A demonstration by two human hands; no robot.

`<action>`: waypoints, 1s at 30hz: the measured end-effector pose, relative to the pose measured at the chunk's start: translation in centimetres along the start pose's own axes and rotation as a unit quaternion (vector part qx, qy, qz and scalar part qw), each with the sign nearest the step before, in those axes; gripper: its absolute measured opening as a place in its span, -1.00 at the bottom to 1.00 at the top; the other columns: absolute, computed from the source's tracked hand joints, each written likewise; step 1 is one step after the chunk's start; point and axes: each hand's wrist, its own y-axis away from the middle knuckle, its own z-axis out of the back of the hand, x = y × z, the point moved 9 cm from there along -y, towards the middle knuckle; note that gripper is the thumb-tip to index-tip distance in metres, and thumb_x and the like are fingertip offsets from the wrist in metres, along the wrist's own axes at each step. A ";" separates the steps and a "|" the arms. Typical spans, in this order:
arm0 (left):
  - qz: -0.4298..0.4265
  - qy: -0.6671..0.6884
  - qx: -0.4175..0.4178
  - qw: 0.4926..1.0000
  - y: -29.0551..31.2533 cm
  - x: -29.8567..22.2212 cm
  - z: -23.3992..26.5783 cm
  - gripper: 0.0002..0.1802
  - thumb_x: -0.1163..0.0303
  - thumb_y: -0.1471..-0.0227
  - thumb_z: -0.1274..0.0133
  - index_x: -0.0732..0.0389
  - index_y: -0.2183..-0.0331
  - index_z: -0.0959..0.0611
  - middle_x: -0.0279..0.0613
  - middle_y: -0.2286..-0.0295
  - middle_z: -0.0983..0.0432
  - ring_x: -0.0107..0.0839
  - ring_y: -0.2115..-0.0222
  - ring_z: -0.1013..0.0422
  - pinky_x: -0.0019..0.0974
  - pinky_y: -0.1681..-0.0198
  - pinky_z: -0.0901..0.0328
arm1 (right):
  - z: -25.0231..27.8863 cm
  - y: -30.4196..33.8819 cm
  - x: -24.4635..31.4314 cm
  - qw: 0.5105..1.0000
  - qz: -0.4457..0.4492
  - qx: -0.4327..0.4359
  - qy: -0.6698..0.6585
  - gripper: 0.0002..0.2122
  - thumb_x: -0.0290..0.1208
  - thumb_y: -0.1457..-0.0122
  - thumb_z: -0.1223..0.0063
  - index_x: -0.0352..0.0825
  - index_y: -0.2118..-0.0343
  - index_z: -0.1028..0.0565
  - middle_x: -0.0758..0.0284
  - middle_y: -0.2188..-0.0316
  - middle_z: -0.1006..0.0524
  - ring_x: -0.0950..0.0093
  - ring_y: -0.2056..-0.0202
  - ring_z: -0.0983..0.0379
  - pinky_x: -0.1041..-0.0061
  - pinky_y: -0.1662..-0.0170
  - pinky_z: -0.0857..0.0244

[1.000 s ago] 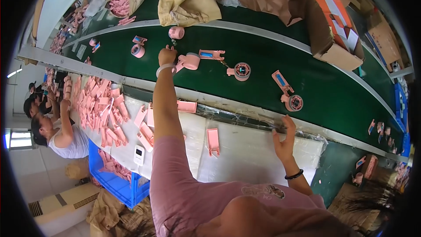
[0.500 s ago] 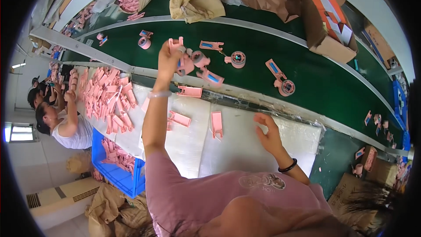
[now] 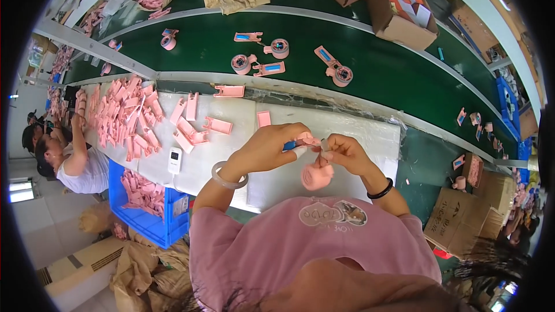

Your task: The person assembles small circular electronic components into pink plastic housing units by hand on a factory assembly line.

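My left hand [image 3: 269, 147] is closed around a pink plastic handle shell with a blue cell [image 3: 289, 145] in it, held above the pale mat near my chest. From the shell's inner end hangs a round pink head [image 3: 317, 177], low between my hands. Thumb and fingers of my right hand [image 3: 348, 153] are pinched together at the joint of shell and head; what they grip is too small to make out. A loose pink shell [image 3: 263, 118] lies just beyond my left hand, and several more, including one pink shell [image 3: 218, 125], lie to its left.
Behind the mat runs a green conveyor [image 3: 202, 52] carrying similar pink units [image 3: 280, 48]. Left are a heap of pink shells [image 3: 124, 112], a small white device [image 3: 174, 160] and a blue crate [image 3: 167, 219]. Cardboard boxes [image 3: 457, 219] stand right; people sit far left.
My left hand has come back from the conveyor with a pink unit. My right hand, open over the mat before, now pinches at that unit. The whole view has shifted slightly.
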 end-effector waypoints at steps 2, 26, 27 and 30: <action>0.038 0.045 0.061 0.996 0.7 -0.1 -1.4 -0.58 0.63 0.30 0.03 0.21 0.24 -0.49 -0.20 0.32 -0.51 -0.19 0.31 -0.47 -0.33 0.24 -0.33 | -1.0 1.4 -0.2 0.987 -0.008 0.050 -0.154 -0.86 -0.43 -0.18 0.04 -0.40 0.42 -0.46 0.25 0.50 -0.54 0.44 0.37 -0.49 0.27 -0.06 -0.23; 0.080 0.464 -0.132 0.872 2.7 -1.0 -6.9 -0.49 0.65 0.18 0.37 0.27 0.08 -0.31 -0.14 0.32 -0.41 -0.50 0.55 -0.34 -0.41 0.55 -0.34 | -2.1 6.5 10.0 0.862 0.295 -0.271 0.311 -0.82 -0.66 0.02 -0.11 -0.35 0.32 -0.46 0.26 0.38 -0.51 0.39 0.45 -0.43 0.53 0.39 -0.30; 0.062 0.456 -0.144 0.876 2.7 -1.5 -6.7 -0.48 0.64 0.16 0.37 0.27 0.06 -0.31 -0.12 0.34 -0.41 -0.46 0.56 -0.35 -0.39 0.55 -0.35 | -2.2 6.5 10.0 0.863 0.307 -0.259 0.307 -0.82 -0.66 0.03 -0.11 -0.34 0.33 -0.46 0.26 0.37 -0.52 0.34 0.44 -0.43 0.48 0.34 -0.30; 0.044 0.446 -0.156 0.880 3.0 -1.9 -6.8 -0.44 0.63 0.17 0.38 0.29 0.03 -0.30 -0.08 0.34 -0.39 -0.42 0.54 -0.35 -0.36 0.52 -0.35 | -2.8 6.8 10.7 0.833 0.340 -0.241 0.364 -0.79 -0.66 0.10 -0.14 -0.31 0.35 -0.48 0.29 0.37 -0.52 0.33 0.43 -0.42 0.43 0.30 -0.28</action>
